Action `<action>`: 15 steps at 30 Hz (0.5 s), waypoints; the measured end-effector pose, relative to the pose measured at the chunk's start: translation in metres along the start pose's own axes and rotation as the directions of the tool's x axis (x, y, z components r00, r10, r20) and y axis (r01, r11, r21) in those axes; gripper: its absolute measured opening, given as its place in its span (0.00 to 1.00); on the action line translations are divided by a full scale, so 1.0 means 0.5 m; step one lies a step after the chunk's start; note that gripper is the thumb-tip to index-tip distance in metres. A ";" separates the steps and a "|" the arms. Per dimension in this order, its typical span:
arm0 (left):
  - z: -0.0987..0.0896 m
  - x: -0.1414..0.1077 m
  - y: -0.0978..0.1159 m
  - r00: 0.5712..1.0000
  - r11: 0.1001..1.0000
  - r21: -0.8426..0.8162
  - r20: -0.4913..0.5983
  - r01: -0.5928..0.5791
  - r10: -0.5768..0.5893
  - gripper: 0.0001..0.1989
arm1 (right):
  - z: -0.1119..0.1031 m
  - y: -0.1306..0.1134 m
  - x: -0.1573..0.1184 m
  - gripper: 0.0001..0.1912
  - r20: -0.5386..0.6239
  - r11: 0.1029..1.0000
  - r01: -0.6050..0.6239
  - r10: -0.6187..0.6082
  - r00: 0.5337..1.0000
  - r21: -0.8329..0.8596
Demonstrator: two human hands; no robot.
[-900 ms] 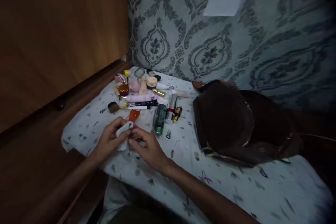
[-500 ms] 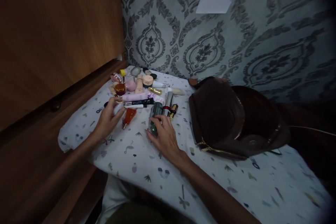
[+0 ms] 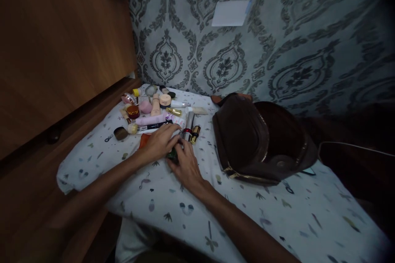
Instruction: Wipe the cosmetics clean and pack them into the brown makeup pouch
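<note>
On the bed-like surface with a printed white sheet, my right hand [image 3: 186,163] curls its fingers around the lower end of a small green bottle [image 3: 172,155]. My left hand [image 3: 161,141] reaches across from the left, its bent fingers closed over the bottle's upper part and hiding most of it. The fingertips of both hands almost meet. Partly under my left hand lies an orange item [image 3: 143,140]. Just beyond my right hand are a silver tube [image 3: 189,121] with a red band and a gold-and-black lipstick [image 3: 195,134]. A black-handled makeup brush [image 3: 154,125] lies past my left hand.
Several cosmetics lie farther back: a pink sponge [image 3: 145,107], an amber jar [image 3: 133,111], a powder jar [image 3: 165,100] and a lilac tube [image 3: 150,120]. A dark brown bag [image 3: 240,135] stands at the right. Wooden furniture [image 3: 68,61] borders the left side; a patterned wall is behind.
My left hand has moved right, from beside the brushes onto the green bottle. My right hand stays on the bottle. A wide dark brush head now shows at the left, and the view has shifted slightly.
</note>
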State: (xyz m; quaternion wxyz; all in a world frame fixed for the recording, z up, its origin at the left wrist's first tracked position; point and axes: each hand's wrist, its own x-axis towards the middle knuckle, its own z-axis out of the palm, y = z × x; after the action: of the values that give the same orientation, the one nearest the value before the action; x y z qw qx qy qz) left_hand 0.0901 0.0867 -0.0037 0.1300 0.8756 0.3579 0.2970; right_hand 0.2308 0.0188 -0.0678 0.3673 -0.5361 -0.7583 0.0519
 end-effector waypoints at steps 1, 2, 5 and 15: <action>0.011 0.010 -0.001 1.000 1.000 0.000 0.018 -0.009 0.009 0.12 | 0.002 0.002 0.000 0.26 0.002 1.000 -0.013 0.013 1.000 -0.008; 0.020 0.021 -0.003 0.999 1.000 0.005 0.037 -0.011 0.011 0.13 | 0.004 0.004 -0.001 0.26 0.000 1.000 -0.021 0.021 1.000 -0.014; 0.038 0.047 -0.014 0.997 1.000 0.024 0.076 -0.001 -0.001 0.12 | 0.001 0.004 -0.002 0.24 -0.035 1.000 -0.017 0.016 0.999 -0.018; 0.059 0.059 -0.060 0.998 0.999 0.030 0.041 0.043 -0.044 0.09 | -0.052 0.062 0.062 0.17 -0.180 0.991 -0.123 0.112 0.977 -0.055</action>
State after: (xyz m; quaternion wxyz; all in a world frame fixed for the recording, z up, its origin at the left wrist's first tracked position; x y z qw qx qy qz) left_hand 0.1086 0.1283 -0.0277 0.1309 0.8755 0.3784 0.2704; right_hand 0.2657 0.0500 -0.0479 0.4114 -0.5943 -0.6910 0.0008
